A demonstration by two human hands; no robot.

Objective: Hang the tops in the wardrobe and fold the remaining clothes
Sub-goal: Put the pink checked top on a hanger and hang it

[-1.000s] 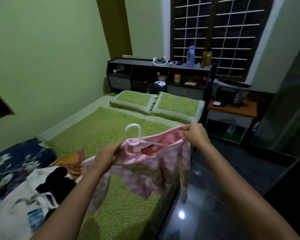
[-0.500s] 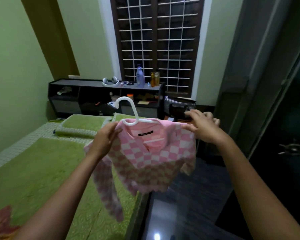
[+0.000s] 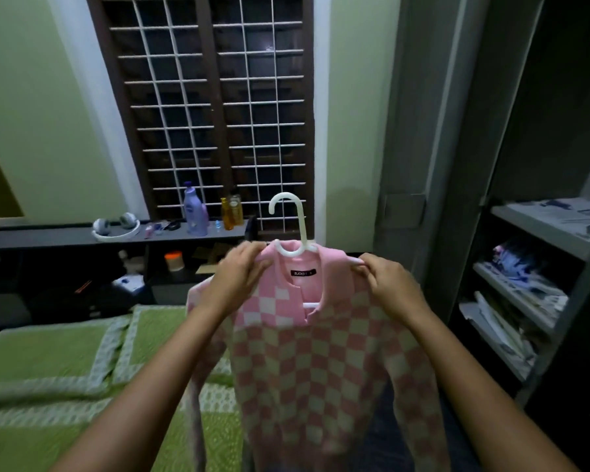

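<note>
Pink-and-cream checkered knit top (image 3: 307,362) with a plain pink collar and a small black neck label — mounted on a white plastic hanger (image 3: 295,229), hook upright above the collar, held in the air at chest height in front of the person, between the bed and the wardrobe.

Left hand (image 3: 239,270): fingers curled round the top's left shoulder, gripping cloth and, it seems, the hanger arm beneath.

Right hand (image 3: 385,284): fingers pinching the right shoulder at the hanger's tip.

Sleeves hang loose on both sides; body of the top drapes straight down.

Green patterned bedspread (image 3: 48,376) — lower left, on the bed. Dark low shelf unit (image 3: 82,236) behind it carries white headphones (image 3: 116,226), a purple lotion bottle (image 3: 195,212) and an amber bottle (image 3: 227,214). Barred dark window (image 3: 212,107) above. Open grey wardrobe (image 3: 532,291) at right, shelves holding folded items.
</note>
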